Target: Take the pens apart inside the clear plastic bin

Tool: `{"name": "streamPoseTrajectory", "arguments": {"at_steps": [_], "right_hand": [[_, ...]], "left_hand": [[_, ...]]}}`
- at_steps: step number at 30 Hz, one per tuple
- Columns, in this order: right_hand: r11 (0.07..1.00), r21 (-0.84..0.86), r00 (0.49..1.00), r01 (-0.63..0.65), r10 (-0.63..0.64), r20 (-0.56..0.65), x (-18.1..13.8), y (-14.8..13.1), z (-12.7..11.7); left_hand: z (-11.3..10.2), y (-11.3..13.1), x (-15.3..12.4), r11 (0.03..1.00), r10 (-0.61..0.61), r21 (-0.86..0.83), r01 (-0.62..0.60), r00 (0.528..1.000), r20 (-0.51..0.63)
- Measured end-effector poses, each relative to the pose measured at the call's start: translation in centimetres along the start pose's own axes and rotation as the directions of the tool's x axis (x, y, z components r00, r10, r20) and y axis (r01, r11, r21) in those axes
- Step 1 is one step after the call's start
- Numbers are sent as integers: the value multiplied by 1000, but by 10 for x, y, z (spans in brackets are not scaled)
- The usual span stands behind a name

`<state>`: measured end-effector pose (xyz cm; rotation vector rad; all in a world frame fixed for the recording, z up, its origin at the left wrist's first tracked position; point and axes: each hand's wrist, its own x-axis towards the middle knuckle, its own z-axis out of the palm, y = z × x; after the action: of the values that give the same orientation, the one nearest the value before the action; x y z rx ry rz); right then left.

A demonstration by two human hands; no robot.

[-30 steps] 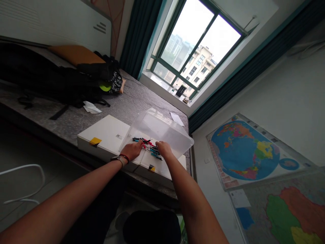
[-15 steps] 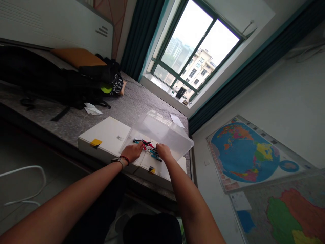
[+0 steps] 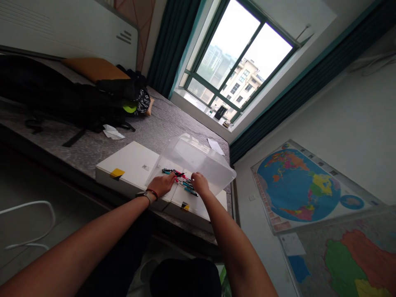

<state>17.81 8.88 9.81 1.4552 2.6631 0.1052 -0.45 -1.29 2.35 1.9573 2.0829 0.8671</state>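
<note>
A loose pile of pens [image 3: 189, 185] in black, red, teal and white lies across two white boxes. My left hand [image 3: 163, 185], with a red band and a watch at the wrist, is at the pile's left side. Its fingers are closed on a dark pen [image 3: 179, 175] that points to the right. At the right edge of the pile, my right hand [image 3: 200, 182] is curled with fingertips pinched; what it holds, if anything, is hidden. Behind the pens a clear plastic bin [image 3: 198, 152] seems to rest on its side, its opening towards me.
The white boxes [image 3: 130, 161] stand side by side on a grey marbled bed surface [image 3: 173, 115]. Crumpled tissue [image 3: 113, 132], a black bag [image 3: 62, 95] and an orange folder [image 3: 95, 70] are farther left. White paper [image 3: 215, 146] lies behind the bin.
My right hand has shifted very slightly, tilting up a little away from the pens. My left hand, the pen pile and the bin look the same.
</note>
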Motion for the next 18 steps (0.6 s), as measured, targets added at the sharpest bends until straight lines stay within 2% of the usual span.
{"name": "streamPoseTrajectory", "arguments": {"at_steps": [5,9,14,18], "right_hand": [[980,184,995,-72,83,-56,-1,2,8],[962,259,989,-80,109,-101,2,4,8],[927,373,977,-43,118,-179,4,3,3],[903,426,981,51,35,-190,3,1,-1]], "left_hand": [[1,0,-1,998,52,23,-51,999,-14],[1,0,0,998,59,38,-59,998,-6],[2,0,0,999,47,12,-47,999,-2],[2,-1,0,998,57,-18,-57,998,-9]]}}
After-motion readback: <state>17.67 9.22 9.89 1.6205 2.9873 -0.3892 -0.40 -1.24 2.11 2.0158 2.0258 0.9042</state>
